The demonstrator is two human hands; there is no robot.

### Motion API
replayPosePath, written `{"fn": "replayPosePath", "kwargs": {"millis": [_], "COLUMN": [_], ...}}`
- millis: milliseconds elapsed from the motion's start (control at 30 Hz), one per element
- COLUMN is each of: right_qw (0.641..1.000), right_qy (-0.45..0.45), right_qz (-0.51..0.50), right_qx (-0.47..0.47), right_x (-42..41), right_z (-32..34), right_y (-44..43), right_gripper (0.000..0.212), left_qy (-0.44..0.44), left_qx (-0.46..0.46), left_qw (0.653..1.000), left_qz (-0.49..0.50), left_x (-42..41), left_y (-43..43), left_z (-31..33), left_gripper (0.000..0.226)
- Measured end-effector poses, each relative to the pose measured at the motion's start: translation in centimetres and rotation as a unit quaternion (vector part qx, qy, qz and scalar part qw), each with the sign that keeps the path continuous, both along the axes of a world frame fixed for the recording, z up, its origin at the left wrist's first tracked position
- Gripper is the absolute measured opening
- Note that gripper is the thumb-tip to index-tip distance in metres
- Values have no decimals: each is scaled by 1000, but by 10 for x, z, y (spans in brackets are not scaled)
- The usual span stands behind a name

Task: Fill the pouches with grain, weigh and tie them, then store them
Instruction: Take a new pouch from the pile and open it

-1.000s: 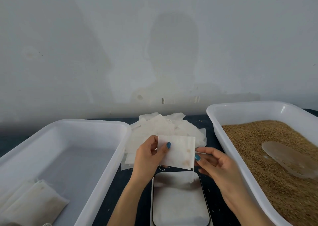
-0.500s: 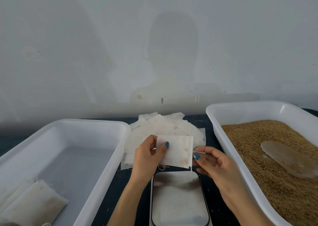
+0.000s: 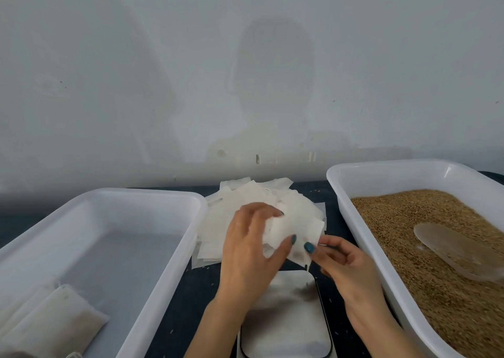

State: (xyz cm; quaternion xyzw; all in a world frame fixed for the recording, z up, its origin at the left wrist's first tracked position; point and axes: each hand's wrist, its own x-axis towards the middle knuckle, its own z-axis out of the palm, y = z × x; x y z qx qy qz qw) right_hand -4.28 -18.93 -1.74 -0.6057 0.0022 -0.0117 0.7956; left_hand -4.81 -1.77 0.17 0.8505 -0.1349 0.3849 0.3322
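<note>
Between both sets of fingertips, just above the far end of the scale point(image 3: 286, 327), an empty white pouch point(image 3: 296, 231) is held clear of the tabletop point(image 3: 188, 306), tilted & a bit rumpled. L hand point(image 3: 246, 254) grips its left side: thumb across the front, other fingers curled over the top edge & round the back. R hand point(image 3: 347, 266) pinches the lower right corner w/ thumb & forefinger; its remaining fingers curl loosely underneath.

Beyond the fingers, toward the wall point(image 3: 245, 71), a loose pile of empty pouches point(image 3: 231, 213) lies flat on the table, its left edge right against the left tub point(image 3: 114, 194). That tub, white plastic, sits left of the L-hand fingers; floor mostly bare, w/ filled pouches point(image 3: 54, 325) in its near left corner. Right of the R-hand fingers is the right tub point(image 3: 381, 167), same type, holding brown grain point(image 3: 403, 221) w/ a translucent scoop point(image 3: 458, 251) lying on top, well apart from the fingertips.

Under the wrists the scale's steel plate shows blurry reflections. Tabletop is dark navy, w/ a few stray grains scattered approx. between scale & left tub. Wall is plain pale grey, rising straight from the table's back edge; scuffs, faint stains & marks low down, plus a soft head-&-shoulders shadow at centre.
</note>
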Motion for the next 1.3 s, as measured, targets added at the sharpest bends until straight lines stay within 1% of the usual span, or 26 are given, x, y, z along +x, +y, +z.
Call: {"fn": "replayPosePath", "kwargs": {"millis": [67,133,200,267,333,433,500,567,633,667,733,833,867,933,1000,1033,1100,1167,1200,1233,1267,1300], "right_qw": [1000,1000,1000,1000,1000,994,990,989,985,982,966,914,899,871,831,809,784,769,763,761,767,784], "right_qy": [7,7,2,-9,-29,-79,-103,-121,-138,-149,-185,-257,-277,-305,-334,-346,-354,-363,-367,-371,-370,-359], "right_qz": [-15,-22,-23,-14,-4,-13,-19,-10,-1,0,-21,-67,-75,-79,-84,-92,-119,-143,-150,-152,-153,-152], "right_qx": [21,20,9,2,-9,-71,-91,-90,-99,-112,-181,-305,-331,-376,-437,-465,-495,-507,-510,-509,-502,-484], "right_x": [-1,0,1,1,-1,-3,-3,-3,-4,-5,-7,-13,-16,-19,-23,-24,-25,-25,-25,-25,-24,-23], "right_z": [-1,-1,-1,-2,-1,-2,-2,-3,-4,-5,-6,-3,-2,0,3,4,6,7,8,8,8,7], "right_y": [2,0,-3,-3,-1,2,2,3,3,3,3,5,6,8,8,8,7,5,5,5,5,5], "right_gripper": [40,41,38,32,34,38,38,32,19,16,26,31,32,29,24,22,18,16,18,23,27,27], "left_qy": [-11,22,70,97,113,126,130,132,139,140,141,136,130,124,120,120,136,169,178,180,181,181], "left_qx": [73,114,104,85,78,79,77,63,50,45,37,25,36,78,113,108,45,-46,-81,-107,-122,-126], "left_qw": [996,990,987,985,983,981,982,984,985,985,987,990,990,989,986,987,989,983,979,976,973,973], "left_qz": [-49,-86,-102,-111,-119,-123,-114,-103,-93,-86,-68,-36,-28,-24,-20,-17,-30,-55,-62,-66,-70,-73], "left_x": [-4,-9,-13,-14,-15,-16,-16,-15,-13,-13,-12,-11,-11,-11,-13,-13,-14,-12,-11,-10,-10,-10], "left_y": [-6,-13,-17,-18,-18,-19,-19,-20,-19,-19,-18,-17,-17,-18,-19,-20,-22,-22,-22,-21,-21,-21], "left_z": [1,1,-1,-3,-3,-2,-2,-3,-3,-4,-4,-4,-4,-4,-2,-2,-1,0,0,0,1,1], "left_gripper": [25,28,34,37,37,39,37,31,25,22,19,19,23,40,53,55,50,42,38,35,34,32]}}
